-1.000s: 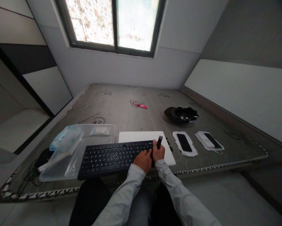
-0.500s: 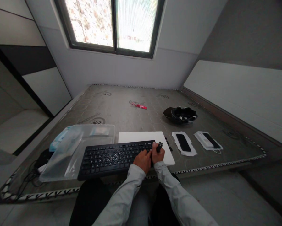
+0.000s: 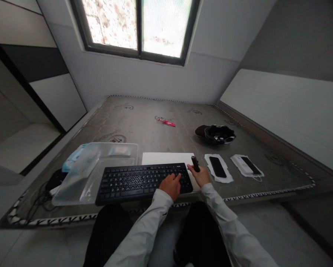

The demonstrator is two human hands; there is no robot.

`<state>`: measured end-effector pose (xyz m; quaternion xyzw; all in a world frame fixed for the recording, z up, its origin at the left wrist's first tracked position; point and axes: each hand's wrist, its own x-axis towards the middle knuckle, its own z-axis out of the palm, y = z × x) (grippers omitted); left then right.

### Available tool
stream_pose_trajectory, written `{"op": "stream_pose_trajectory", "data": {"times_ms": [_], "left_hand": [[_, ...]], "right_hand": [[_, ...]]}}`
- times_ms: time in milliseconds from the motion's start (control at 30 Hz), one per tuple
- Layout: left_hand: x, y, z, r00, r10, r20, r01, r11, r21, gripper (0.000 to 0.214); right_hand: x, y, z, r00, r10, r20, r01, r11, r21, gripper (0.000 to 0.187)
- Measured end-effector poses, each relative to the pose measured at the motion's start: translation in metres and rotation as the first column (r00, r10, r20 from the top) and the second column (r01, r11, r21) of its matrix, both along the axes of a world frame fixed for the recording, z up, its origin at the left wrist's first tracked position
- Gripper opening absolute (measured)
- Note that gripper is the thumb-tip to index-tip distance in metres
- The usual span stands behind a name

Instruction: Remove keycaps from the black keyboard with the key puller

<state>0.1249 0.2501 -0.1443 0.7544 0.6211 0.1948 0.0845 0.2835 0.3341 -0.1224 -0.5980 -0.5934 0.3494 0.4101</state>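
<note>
My left hand (image 3: 170, 186) rests on the right part of a black wireless keyboard (image 3: 133, 183), its fingers on the keys and holding nothing. My right hand (image 3: 200, 175) is off the keyboard, just past its right end, gripping a short black cylinder (image 3: 195, 163) that sticks up from the fingers. Under that hand lies a white board (image 3: 166, 158), partly covered by the keyboard. To the right, a black smartphone (image 3: 218, 167) lies on a white foam cutout (image 3: 224, 178).
A second phone-like item (image 3: 247, 165) sits on white foam further right. A clear plastic box (image 3: 116, 152) stands left of the keyboard, with a black mouse (image 3: 55, 180) behind it. A black cap (image 3: 215, 134) and red wrapper (image 3: 165, 122) lie on the grey mattress (image 3: 138, 133).
My right hand has moved right off the keyboard, carrying the black cylinder, and the keyboard's right end now shows. My left hand stays on the keys.
</note>
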Motion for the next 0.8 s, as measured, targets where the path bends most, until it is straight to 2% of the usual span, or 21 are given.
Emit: {"op": "stream_pose_trajectory", "data": {"times_ms": [100,167,233,333,433,500,600,700,800], "left_hand": [[0.001,0.000,0.000,1.000,0.010,0.003,-0.010,1.000,0.005,0.043],[0.001,0.000,-0.001,1.000,0.016,0.002,-0.016,1.000,0.012,0.043],[0.001,0.001,-0.002,1.000,0.022,-0.006,-0.022,1.000,0.016,0.043],[0.001,0.002,-0.002,1.000,0.015,-0.020,-0.015,1.000,0.023,0.042],[0.000,0.003,-0.002,1.000,-0.005,-0.028,0.006,0.999,0.036,0.042],[0.000,0.004,-0.001,0.999,-0.004,-0.038,0.006,0.999,0.043,0.042],[0.000,0.007,-0.001,0.998,-0.005,-0.059,0.009,0.998,0.062,0.041],[0.001,0.009,-0.002,0.995,0.012,-0.096,-0.003,0.996,0.089,0.040],[0.001,0.011,-0.006,0.992,0.021,-0.123,-0.006,0.993,0.120,0.041]], "right_hand": [[0.011,-0.007,-0.007,0.953,0.107,0.284,-0.107,0.994,-0.013,0.034],[0.010,-0.012,-0.013,0.930,0.161,0.331,-0.158,0.987,-0.035,0.031],[0.007,-0.017,-0.019,0.936,0.161,0.312,-0.155,0.987,-0.047,0.028],[0.002,-0.020,-0.024,0.964,0.106,0.244,-0.091,0.993,-0.074,0.027],[0.011,-0.015,-0.024,0.988,0.061,0.145,-0.047,0.994,-0.099,0.034],[0.029,-0.004,-0.022,0.995,-0.017,0.094,0.024,0.996,-0.083,0.039],[0.068,0.019,-0.026,0.977,-0.201,0.074,0.205,0.978,-0.043,0.038],[0.105,0.044,-0.043,0.953,-0.266,0.149,0.283,0.953,-0.109,0.029],[0.121,0.064,-0.067,0.927,-0.276,0.254,0.327,0.927,-0.185,0.024]]}}
